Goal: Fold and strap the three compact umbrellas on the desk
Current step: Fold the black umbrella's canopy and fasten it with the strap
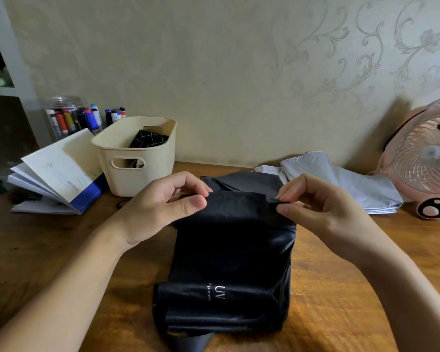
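Head view looks down on a wooden desk where a beige basket stands near the wall. A black umbrella lies flat on the desk to the right of the basket and nearer the person, its canopy loosely gathered, with white "UV" lettering on its near end. The left hand, just right of the basket's front, pinches the far edge of the black fabric between thumb and curled fingers. The right hand, further right of the basket, pinches a small fold of the same edge between thumb and forefinger. A grey umbrella lies well to the right of the basket, close to the wall, its cloth spread loose. Inside the basket sits a black grid-patterned item; what it is cannot be told. An open book leans just left of the basket, a jar of markers stands behind and left of it, and a pink fan stands far to its right.
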